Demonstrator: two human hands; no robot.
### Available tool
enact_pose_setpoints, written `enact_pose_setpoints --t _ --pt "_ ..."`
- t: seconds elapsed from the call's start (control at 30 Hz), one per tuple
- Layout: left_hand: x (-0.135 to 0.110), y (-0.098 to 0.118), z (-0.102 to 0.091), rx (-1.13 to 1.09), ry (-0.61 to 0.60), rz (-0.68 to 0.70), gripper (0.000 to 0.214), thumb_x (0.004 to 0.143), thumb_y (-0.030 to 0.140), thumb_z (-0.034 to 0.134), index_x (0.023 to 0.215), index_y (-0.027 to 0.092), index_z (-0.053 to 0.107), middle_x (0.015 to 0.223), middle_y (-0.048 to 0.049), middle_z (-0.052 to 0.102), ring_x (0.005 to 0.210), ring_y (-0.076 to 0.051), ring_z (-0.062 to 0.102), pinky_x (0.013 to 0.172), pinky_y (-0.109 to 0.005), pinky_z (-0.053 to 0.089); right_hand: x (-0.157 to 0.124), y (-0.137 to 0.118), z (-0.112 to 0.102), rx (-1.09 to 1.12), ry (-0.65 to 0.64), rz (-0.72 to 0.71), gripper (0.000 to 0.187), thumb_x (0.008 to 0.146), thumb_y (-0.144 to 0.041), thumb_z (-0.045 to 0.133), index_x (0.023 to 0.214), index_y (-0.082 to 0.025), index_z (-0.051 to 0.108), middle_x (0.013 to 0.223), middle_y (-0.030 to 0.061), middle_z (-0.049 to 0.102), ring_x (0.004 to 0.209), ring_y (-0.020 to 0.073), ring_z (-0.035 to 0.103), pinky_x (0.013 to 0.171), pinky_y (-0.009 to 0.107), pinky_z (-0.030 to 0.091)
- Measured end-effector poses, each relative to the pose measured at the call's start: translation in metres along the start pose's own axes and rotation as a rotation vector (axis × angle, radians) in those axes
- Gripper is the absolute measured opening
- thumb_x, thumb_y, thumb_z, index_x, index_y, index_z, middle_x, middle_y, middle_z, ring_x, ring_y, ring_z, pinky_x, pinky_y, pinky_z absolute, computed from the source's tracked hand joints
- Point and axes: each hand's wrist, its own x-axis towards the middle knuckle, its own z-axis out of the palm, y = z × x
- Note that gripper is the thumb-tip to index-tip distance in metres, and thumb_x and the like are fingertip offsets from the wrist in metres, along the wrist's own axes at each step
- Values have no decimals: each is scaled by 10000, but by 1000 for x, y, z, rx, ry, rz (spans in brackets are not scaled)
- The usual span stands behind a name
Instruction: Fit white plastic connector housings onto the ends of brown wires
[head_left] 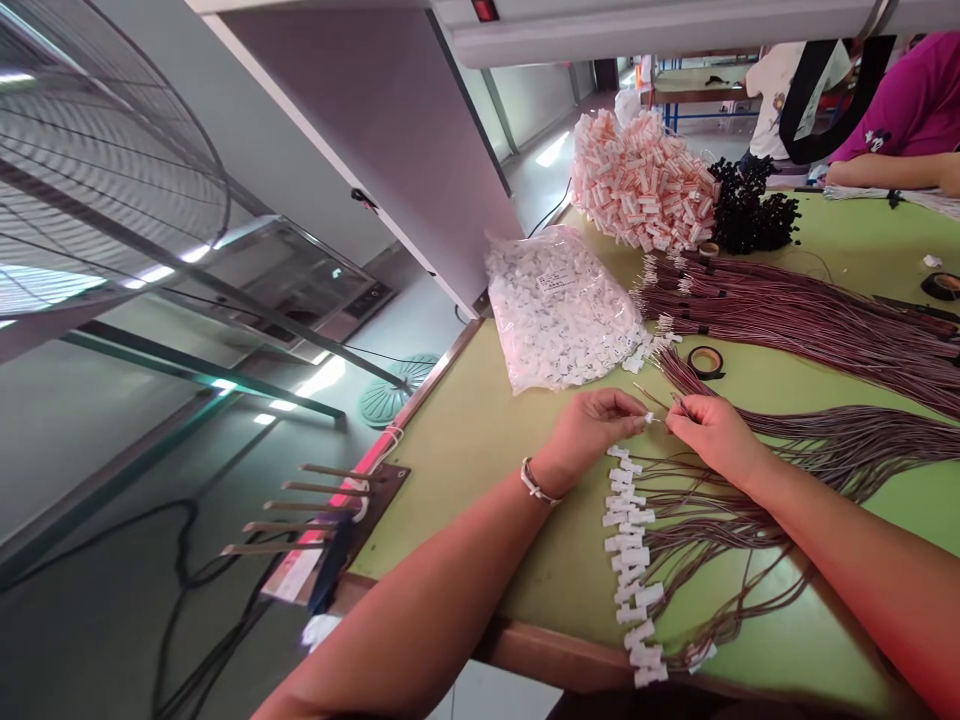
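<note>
Between the thumb and fingers of my left hand [596, 425] is a small white connector housing [649, 418]. Close to its right, my right hand [705, 425] pinches a thin brown wire [654, 395], whose end points toward the housing. Whether the wire tip has entered the housing is too small to tell. Below both hands runs a column of white connectors [630, 545] with brown wires [712, 535] trailing right. A clear plastic bag of white housings [562, 310] lies just beyond my left hand.
Bundles of brown wires [810, 320] stretch along the right, near a tape roll [705, 362]. Farther back are a heap of pink-white parts [645, 185] and black parts [754, 205]. A pronged rack [375, 515] sits at the left table edge. Another person's arm [892, 172] rests at the far right.
</note>
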Motion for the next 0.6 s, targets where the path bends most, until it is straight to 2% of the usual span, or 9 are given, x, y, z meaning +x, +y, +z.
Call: enact_pose_setpoints --t 0.13,0.23,0.5,0.6 --pt "-1 0 7 91 22 139 94 633 192 733 636 134 660 747 -52 680 713 -135 621 710 -259 506 2 3 2 -10 -43 -32 229 745 -347 485 595 -175 470 538 -50 374 547 95 341 526 222 282" --pt "0 -3 11 121 59 157 75 632 170 718 618 135 654 737 -52 675 717 -146 623 707 -267 504 3 6 3 -20 -29 -73 225 751 -349 491 616 -169 499 550 -49 386 565 100 351 538 225 291" --pt "-1 -3 13 33 53 48 121 599 204 746 628 127 656 663 -36 654 616 -119 574 619 -248 479 3 7 3 -103 7 -127 231 774 -308 474 585 -176 459 527 -51 369 545 96 344 521 225 284" --pt "-2 -2 11 -11 43 -47 153 612 232 747 670 124 656 589 -13 629 548 -100 551 566 -234 460 2 6 2 -150 60 -123 194 777 -290 486 618 -179 491 527 -47 428 528 100 389 525 224 315"
